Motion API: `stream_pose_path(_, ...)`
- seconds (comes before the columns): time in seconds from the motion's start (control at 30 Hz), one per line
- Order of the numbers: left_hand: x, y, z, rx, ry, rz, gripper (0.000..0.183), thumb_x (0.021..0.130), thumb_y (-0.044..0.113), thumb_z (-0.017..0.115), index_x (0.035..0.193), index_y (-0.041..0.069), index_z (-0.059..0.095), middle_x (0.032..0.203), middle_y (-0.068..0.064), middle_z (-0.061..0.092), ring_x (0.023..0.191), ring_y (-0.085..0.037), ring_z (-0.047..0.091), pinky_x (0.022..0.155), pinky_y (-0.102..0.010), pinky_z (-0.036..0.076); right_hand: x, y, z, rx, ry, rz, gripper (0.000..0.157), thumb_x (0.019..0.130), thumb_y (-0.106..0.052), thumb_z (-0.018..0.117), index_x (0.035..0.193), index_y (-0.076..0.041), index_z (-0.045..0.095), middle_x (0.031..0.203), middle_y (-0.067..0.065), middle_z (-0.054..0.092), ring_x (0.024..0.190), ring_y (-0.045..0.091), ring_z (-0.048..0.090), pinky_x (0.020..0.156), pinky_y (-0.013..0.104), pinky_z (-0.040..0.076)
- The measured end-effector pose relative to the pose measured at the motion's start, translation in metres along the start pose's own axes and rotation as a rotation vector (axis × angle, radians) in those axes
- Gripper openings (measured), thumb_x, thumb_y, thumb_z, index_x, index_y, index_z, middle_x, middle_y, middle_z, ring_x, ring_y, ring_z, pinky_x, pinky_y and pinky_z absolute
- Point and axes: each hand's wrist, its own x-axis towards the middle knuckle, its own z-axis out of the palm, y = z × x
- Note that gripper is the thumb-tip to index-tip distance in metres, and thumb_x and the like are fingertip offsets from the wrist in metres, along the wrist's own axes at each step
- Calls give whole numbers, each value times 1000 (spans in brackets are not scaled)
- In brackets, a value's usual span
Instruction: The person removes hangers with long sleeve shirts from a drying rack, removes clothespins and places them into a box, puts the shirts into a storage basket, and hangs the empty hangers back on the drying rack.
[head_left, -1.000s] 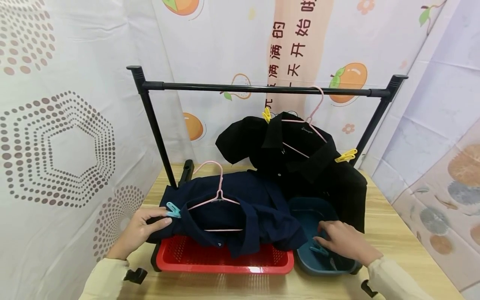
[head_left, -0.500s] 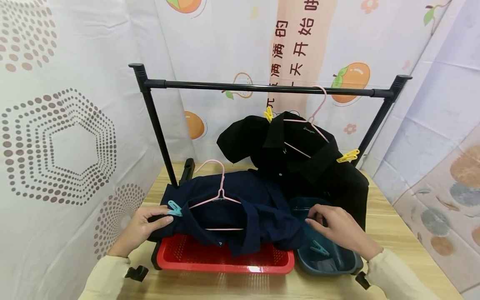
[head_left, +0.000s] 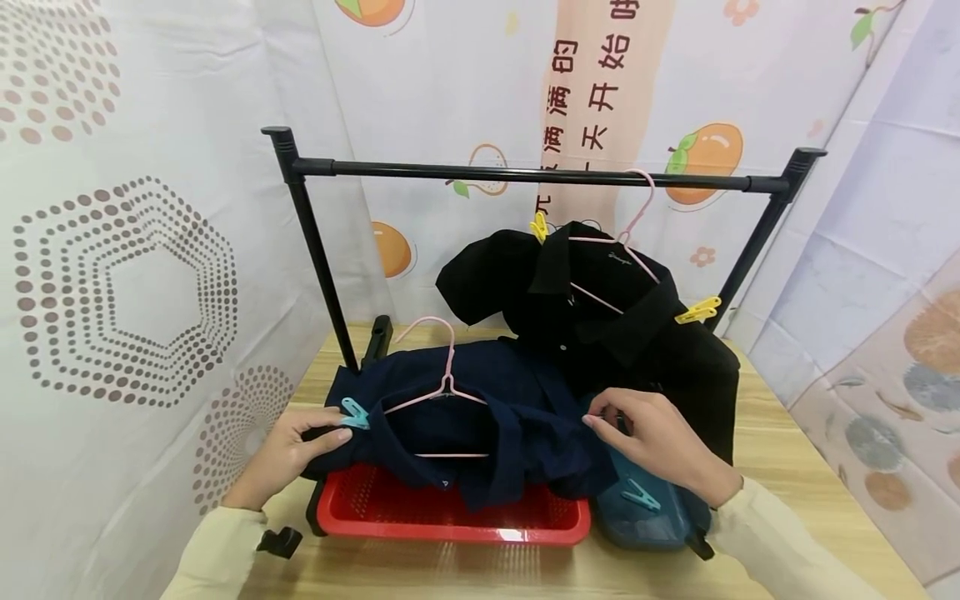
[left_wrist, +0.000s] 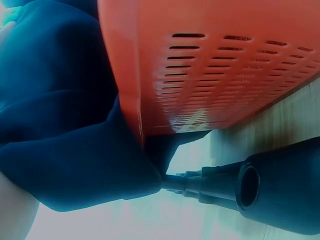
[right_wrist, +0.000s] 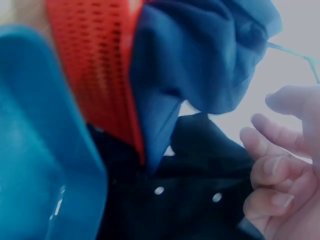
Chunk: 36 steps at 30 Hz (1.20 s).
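By the left hand [head_left: 300, 446], thumb and fingers bent toward each other, the left shoulder of a navy shirt [head_left: 480, 358] is pinched just beside a light-blue clip [head_left: 356, 413] that is fastened on the garment. The right hand [head_left: 660, 433] is held above the near right side, fingers loosely curled, the thumb set apart from them; nothing is seen in its grasp in the right wrist view.

The navy shirt is spread between the hands, its open collar turned to the near side, with a pink hanger [head_left: 447, 385] set inside. A red basket [head_left: 450, 531] is partly covered by it. To the right of the basket, a blue basin [head_left: 637, 535] is placed under the right hand — a teal clip [head_left: 641, 497] is contained in it.

Farther off, a black shirt [head_left: 551, 333] is hung at the right on another pink hanger [head_left: 641, 208], hooked over the bar of a black rack [head_left: 480, 173]. Two yellow clips [head_left: 698, 311] are fixed to that shirt, one on each side. All is stood on a wooden table [head_left: 780, 475], backed by a fruit-printed curtain [head_left: 450, 75].
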Motion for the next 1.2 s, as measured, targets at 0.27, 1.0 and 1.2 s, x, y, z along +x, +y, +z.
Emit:
stream_pose_path(0.27,0,-2,0,1,-2,5,25,89,-12,70,104,5,81,108,-3,77,103,-10,71,91,-21,52,20,-22,2,64,25,-106,10,96,-20,76,98,-27,69,77,-21,53,60,-2,43,53,18,38)
stream_pose_path(1.0,7,4,9,232,166,97,32,80,-14,79,99,11,83,91,3,74,85,-10,51,76,-20,43,86,-93,24,103,-75,-347,10,97,-27,74,100,-18,69,72,-11,53,60,-1,43,56,17,38)
stream_pose_path(1.2,8,9,13,295,234,72,29,77,-13,82,97,8,83,95,2,74,86,-11,47,73,-21,41,98,-105,24,75,-120,-329,13,99,-29,72,105,-18,69,73,-9,55,60,-1,43,56,18,39)
